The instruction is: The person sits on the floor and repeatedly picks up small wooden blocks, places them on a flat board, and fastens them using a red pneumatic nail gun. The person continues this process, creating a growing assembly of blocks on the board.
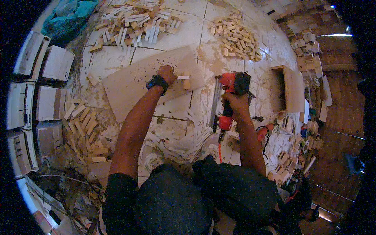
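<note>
Red, black and tan

The nailer (235, 82) is red and black, its hose (220, 152) orange-red. The board (127, 92) is tan, dark-speckled; the block (187, 84) yellowish. Tiles (172, 124): whitish, dark-lined, brown-smudged. Watch (158, 82): black. Sheeting (70, 23): teal.

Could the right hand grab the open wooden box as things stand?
Probably not: the right hand grips a red-and-black tool, though the way across to the wooden box looks free.

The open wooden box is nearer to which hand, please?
Right: the right hand is left of the box; the left hand is farther left, over the panel.
</note>
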Tool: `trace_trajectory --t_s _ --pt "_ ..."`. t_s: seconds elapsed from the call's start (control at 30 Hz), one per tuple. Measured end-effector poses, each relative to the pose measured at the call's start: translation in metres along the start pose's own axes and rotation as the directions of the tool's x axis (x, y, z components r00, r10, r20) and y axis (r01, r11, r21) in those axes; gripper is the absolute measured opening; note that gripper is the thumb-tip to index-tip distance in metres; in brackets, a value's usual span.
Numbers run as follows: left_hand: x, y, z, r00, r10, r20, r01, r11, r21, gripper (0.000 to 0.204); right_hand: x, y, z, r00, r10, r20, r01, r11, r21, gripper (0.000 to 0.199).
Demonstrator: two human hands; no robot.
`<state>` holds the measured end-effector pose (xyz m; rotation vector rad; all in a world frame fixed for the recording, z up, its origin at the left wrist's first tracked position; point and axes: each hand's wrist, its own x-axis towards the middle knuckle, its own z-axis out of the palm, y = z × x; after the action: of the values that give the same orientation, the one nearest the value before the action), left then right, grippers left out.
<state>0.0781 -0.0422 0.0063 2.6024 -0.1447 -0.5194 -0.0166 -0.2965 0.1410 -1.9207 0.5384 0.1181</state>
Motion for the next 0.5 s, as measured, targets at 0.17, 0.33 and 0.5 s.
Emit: trace_trajectory --t_s 0.17,0.33,0.5 --pt "-0.035 0.001 0.001 0.971 -0.130 -0.202 0.080 0.968 -0.239 0.031 -0.008 0.020 -0.037 0.997 0.072 0.013 -0.073 0.997 0.032 0.030" --pt "-0.105 0.032 0.061 0.843 0.526 -0.111 -0.522 0.850 0.067 0.024 -0.018 0.042 -0.052 0.975 0.222 0.022 -0.223 0.972 0.068 0.031" --pt "-0.129 0.056 0.104 0.807 0.586 0.073 -0.590 0.795 0.138 0.032 -0.016 0.054 -0.053 0.977 0.211 0.028 -0.212 0.977 0.019 0.034"
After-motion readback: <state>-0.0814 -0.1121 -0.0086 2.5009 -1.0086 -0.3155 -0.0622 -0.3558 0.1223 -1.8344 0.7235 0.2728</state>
